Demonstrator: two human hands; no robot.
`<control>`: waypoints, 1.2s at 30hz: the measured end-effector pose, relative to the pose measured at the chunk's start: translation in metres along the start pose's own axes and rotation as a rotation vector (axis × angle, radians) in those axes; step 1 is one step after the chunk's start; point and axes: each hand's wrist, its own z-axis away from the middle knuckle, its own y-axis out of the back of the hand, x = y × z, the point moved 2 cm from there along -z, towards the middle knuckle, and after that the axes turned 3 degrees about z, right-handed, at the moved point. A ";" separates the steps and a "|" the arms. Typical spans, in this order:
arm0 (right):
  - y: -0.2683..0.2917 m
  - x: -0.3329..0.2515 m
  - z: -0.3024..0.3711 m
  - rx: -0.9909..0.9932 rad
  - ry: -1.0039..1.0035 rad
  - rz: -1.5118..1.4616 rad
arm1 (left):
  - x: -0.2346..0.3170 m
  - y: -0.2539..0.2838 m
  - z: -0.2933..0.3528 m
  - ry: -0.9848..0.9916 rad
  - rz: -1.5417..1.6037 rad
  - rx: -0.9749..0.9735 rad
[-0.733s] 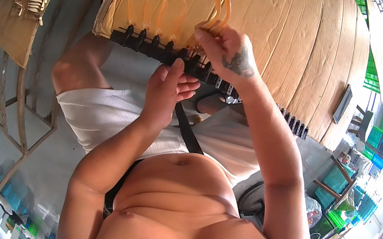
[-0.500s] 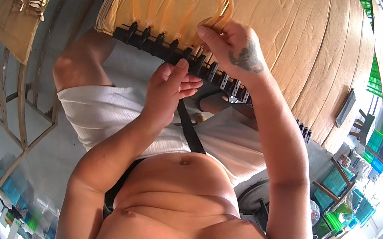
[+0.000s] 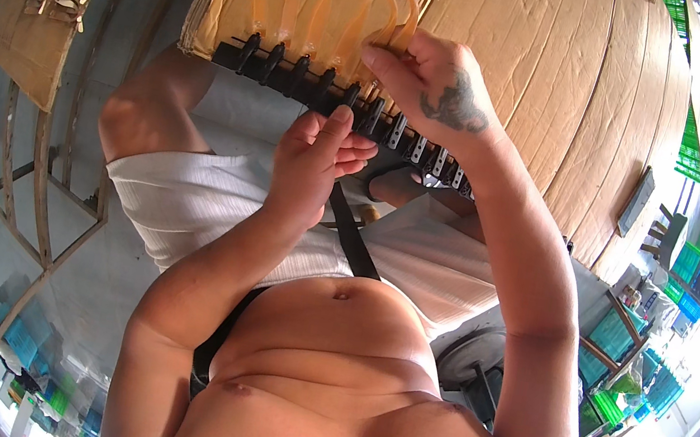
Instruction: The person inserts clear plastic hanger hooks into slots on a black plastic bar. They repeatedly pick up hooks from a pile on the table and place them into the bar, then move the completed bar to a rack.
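Since the earlier frame both hands have shifted slightly along the black clip rail [image 3: 316, 85]. The right hand [image 3: 435, 86] pinches an amber translucent strip [image 3: 402, 7] at its lower end, just above the rail. The left hand [image 3: 318, 159] presses the rail's underside, fingers curled, grasping nothing visible.

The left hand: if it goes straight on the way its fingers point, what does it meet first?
Probably the black clip rack: the left hand points at it from just below. Depth is unclear.
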 end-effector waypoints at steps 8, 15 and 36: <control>0.015 0.009 0.014 -0.025 -0.109 -0.353 | -0.006 -0.004 0.002 0.050 0.018 -0.077; 0.013 0.006 0.023 -0.101 -0.112 -0.131 | -0.010 -0.010 0.002 0.009 -0.059 -0.117; 0.032 -0.006 0.021 -0.126 0.029 -0.090 | 0.002 -0.014 0.013 0.070 0.110 -0.008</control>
